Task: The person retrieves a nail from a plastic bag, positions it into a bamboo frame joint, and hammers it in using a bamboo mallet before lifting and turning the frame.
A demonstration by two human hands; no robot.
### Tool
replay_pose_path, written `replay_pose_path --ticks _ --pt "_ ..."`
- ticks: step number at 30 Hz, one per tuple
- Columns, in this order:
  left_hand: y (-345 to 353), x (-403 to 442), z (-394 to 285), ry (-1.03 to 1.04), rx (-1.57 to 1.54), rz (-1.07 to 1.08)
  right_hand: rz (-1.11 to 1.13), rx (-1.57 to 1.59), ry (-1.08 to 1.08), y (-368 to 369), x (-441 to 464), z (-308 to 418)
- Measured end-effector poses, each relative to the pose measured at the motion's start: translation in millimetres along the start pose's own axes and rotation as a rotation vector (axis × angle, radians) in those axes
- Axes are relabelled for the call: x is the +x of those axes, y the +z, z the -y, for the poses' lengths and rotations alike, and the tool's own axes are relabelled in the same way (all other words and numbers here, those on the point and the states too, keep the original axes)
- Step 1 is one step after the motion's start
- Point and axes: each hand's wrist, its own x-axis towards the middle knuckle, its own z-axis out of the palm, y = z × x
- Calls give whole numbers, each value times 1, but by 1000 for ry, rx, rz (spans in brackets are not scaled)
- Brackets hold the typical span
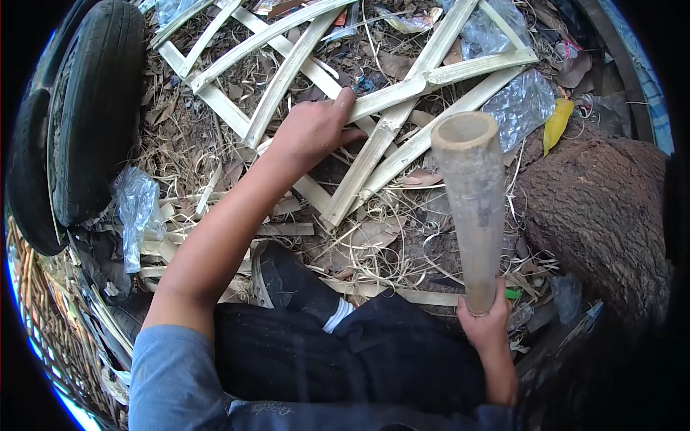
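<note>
My left hand (316,129) is closed around a pale split bamboo strip (402,90) that crosses others in an open lattice. The woven bamboo lattice (359,172) lies over the littered ground in front of me. Some of my left fingers are hidden beneath the strip. My right hand (489,316) grips the narrow lower end of a thick bamboo tube (471,208). The tube stands up from the hand, its hollow wider end toward the camera. It overlaps the lattice's right side in view; I cannot tell whether they touch.
Tires (97,115) stand at the left. A large rough tree trunk or root (596,215) rises at the right. Clear plastic bags (136,208), a yellow leaf (558,126), thin bamboo shavings (381,251) and dry leaves cover the soil. A bundle of thin sticks (50,345) is at lower left.
</note>
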Motion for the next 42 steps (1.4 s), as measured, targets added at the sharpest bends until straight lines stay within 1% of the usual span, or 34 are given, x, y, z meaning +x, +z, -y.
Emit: replay_pose_path --ticks 2,3,4,6,8,10,11,12,13,16,17,18,19,20,22,23,24,26,27,28,30,32,33,34,35,37,38,40,41,42 --pt "0 1 -1 8 -11 -8 232 -270 123 1 2 -15" --pt "-1 5 -2 16 -8 -20 173 -213 88 2 -3 -16" --pt "0 8 -1 7 6 -7 166 -215 71 1 2 -9" --pt "3 -1 2 -26 16 36 -27 -7 -69 -3 -1 10" --pt "1 -1 2 -8 -4 15 -46 -5 -49 -1 -3 1" --pt "-1 4 -2 9 -18 -18 199 -195 174 -4 1 -11" --pt "-3 6 -2 0 -1 -7 102 -133 80 -6 0 -2" --pt "-1 2 -2 -23 11 20 113 -135 73 -6 -3 -7" --pt "1 1 1 8 -14 -12 29 -41 63 -6 -6 -7" --pt "0 2 -1 3 -17 -12 -27 -1 58 -7 -5 3" --pt "-7 2 -7 -66 0 63 43 -110 71 -7 -7 -3" --pt "-8 9 -4 -61 8 44 111 -218 73 -5 -2 -8" --pt "-3 7 0 -13 5 -9 40 -34 18 -7 -1 -1" --pt "3 1 2 34 -3 -42 60 -31 24 -6 -4 -2" --pt "1 1 2 57 -17 -41 72 -57 149 -4 -7 -5" --pt "-3 0 -3 6 -17 11 236 -345 173 -7 1 -6" --pt "-7 2 -6 -43 -12 49 221 -350 169 -9 0 -1" --pt "-2 3 -1 -58 31 77 -17 -60 -72 -8 -4 13" --pt "1 1 0 -29 9 47 -45 46 -11 -7 -8 16" --pt "0 2 0 10 -6 10 -44 51 -1 -5 -6 9" --pt "-1 1 -2 2 -16 34 222 -299 155 -5 1 -12" --pt "4 4 6 24 16 15 86 -131 -16 -7 -4 1" --pt "-1 2 1 -11 -9 18 19 -49 -60 -7 -5 9" --pt "4 1 5 46 -21 -34 -58 37 -91 -5 -7 14" --pt "1 1 3 27 -16 4 -62 41 -79 -4 -5 9" --pt "-2 1 -2 17 -15 29 263 -256 219 -8 4 -6" --pt "-1 2 -1 20 3 40 249 -258 212 -9 3 -3" --pt "0 1 4 -4 21 49 13 -2 1 -8 -3 8" --pt "2 -1 6 36 0 23 -56 81 20 -4 -8 7" --pt "1 1 6 87 -18 -10 -57 84 28 -3 -7 3"
